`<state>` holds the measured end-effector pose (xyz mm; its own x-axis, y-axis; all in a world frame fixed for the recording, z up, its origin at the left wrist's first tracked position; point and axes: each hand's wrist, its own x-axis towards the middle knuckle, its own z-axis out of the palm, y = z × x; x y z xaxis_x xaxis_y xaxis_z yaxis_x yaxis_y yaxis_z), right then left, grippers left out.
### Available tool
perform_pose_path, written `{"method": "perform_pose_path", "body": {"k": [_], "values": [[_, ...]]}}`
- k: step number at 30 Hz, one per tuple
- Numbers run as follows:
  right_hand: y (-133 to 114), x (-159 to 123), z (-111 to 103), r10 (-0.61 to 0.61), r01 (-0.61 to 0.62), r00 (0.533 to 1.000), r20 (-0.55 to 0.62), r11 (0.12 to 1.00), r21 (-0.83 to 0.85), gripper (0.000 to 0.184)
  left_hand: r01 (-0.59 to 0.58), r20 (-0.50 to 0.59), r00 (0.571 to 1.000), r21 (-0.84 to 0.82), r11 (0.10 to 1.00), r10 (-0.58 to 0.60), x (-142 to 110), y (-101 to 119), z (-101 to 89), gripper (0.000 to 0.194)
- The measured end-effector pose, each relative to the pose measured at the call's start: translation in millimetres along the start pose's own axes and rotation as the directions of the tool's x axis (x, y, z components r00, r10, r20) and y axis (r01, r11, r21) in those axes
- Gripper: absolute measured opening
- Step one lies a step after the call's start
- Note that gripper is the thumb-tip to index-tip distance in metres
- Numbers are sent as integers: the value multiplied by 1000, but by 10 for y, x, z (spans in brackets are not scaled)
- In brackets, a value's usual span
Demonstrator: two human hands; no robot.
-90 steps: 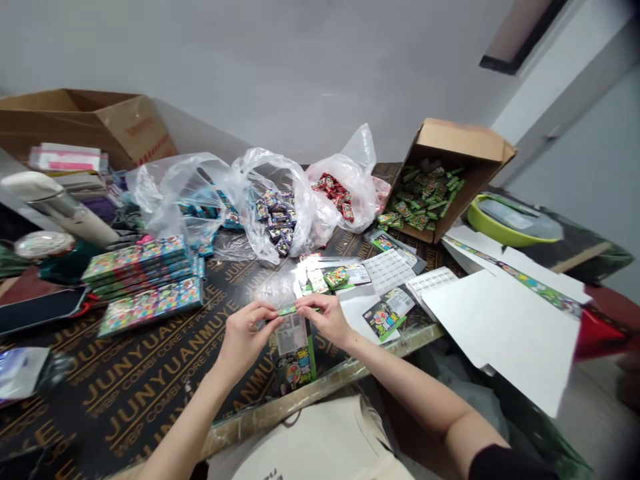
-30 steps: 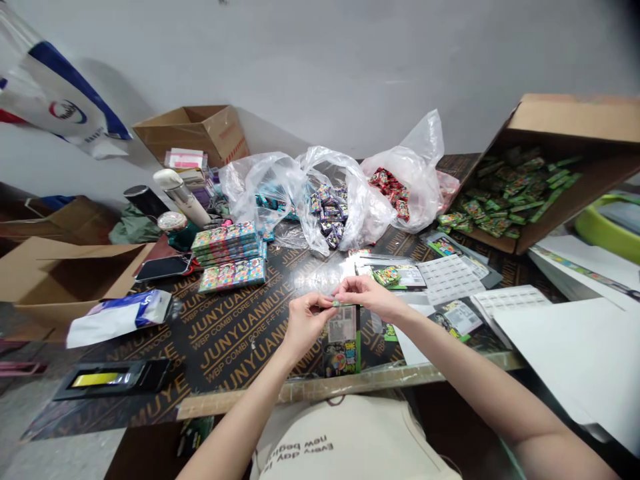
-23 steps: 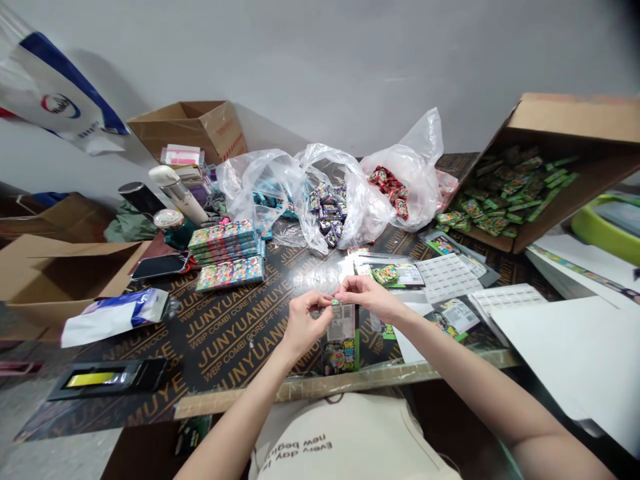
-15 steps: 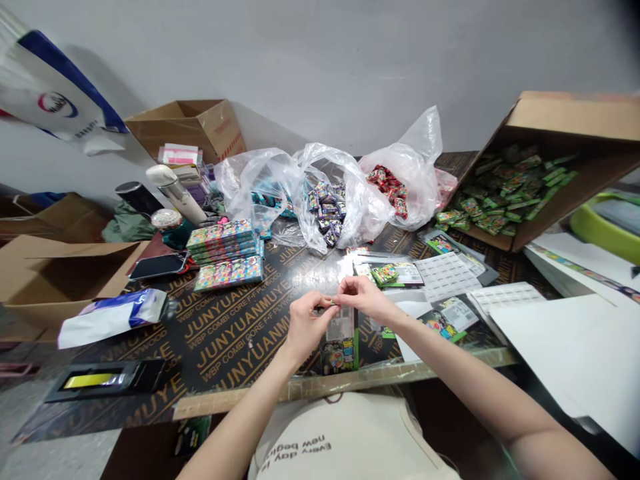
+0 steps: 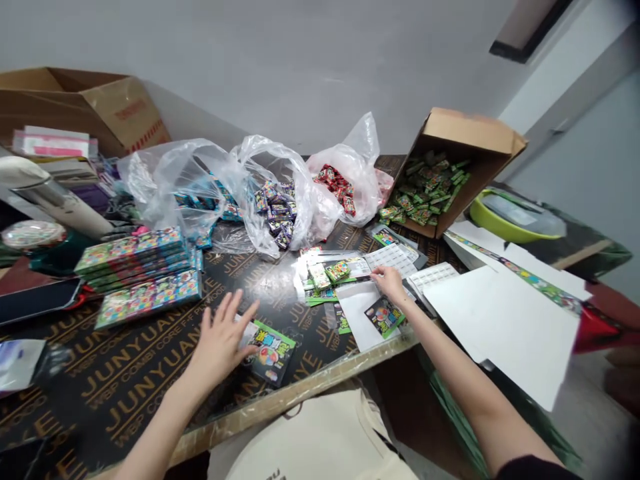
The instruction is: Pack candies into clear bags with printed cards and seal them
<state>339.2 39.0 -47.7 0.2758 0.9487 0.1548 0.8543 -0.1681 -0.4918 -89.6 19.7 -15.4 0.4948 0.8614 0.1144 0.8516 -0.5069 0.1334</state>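
My left hand (image 5: 223,340) is open, its fingers spread, at the left edge of a black-and-green printed card (image 5: 273,355) near the table's front edge. Whether it touches the card I cannot tell. Off to the right, my right hand (image 5: 391,285) has thumb and fingertips pinched together by a sheet of small white labels (image 5: 387,259). Anything between those fingertips is too small to make out. Just left of it, small green packets (image 5: 337,271) rest on printed cards. Another black printed card (image 5: 384,315) lies on white paper below my right wrist.
Plastic bags hold blue packets (image 5: 230,210), purple packets (image 5: 277,212) and red packets (image 5: 337,187) at the back. A tipped carton (image 5: 470,127) spills green packets. Stacked packs (image 5: 147,293) stand left, beside a phone (image 5: 40,300). White sheets (image 5: 505,327) lie right.
My hands, together over the card before, are now apart: the left has opened beside it, the right has moved to the label sheet. My view has turned right.
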Motion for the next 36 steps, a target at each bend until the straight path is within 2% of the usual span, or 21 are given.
{"method": "perform_pose_path", "body": {"k": [2,5,7,10,13,15,18,20,22,24,26,29,32,34,36], "values": [[164,-26,68,-5,7,998,56,1000,-30,10,-112,187,976,-27,993,115,88,71,84,65],[253,-78,151,-43,50,994,102,996,-69,11,-172,394,899,-89,981,193,230,192,182,69],[274,-98,173,-73,84,991,111,992,-95,12,-204,426,875,-107,973,230,294,248,222,70],[288,-112,177,-125,139,987,106,980,-139,12,-237,404,872,-143,961,276,345,293,233,58],[282,-136,182,-179,195,979,100,962,-189,12,-111,455,850,-338,934,266,386,301,133,39],[268,-166,191,-210,228,972,105,949,-219,13,9,406,881,-529,849,243,419,285,-5,28],[238,-230,193,-241,263,964,115,932,-250,16,63,158,984,-737,673,82,448,244,-237,32],[198,-278,174,-250,273,961,120,928,-253,18,41,30,999,-803,594,-28,429,226,-328,39],[117,-317,141,-257,280,959,122,929,-242,18,24,-33,995,-835,550,-95,374,228,-331,36],[-34,-339,104,-267,284,958,103,933,-222,15,33,-65,984,-844,535,-163,303,243,-269,31],[-286,-353,66,-281,283,959,34,947,-151,12,52,-87,969,-844,535,-231,239,266,-197,25],[-842,-385,4,-284,284,958,-30,942,178,12,64,-128,948,-819,570,-291,183,329,-175,18],[-1440,-397,-36,-325,214,938,117,813,541,16,53,-170,941,-779,624,-292,169,428,-240,13],[-1751,-378,-44,-387,140,895,222,716,684,17,14,-206,942,-764,645,-264,167,495,-278,11],[-1962,-346,-47,-454,67,836,310,644,762,19,-45,-247,943,-757,652,-222,165,553,-289,11]]}}
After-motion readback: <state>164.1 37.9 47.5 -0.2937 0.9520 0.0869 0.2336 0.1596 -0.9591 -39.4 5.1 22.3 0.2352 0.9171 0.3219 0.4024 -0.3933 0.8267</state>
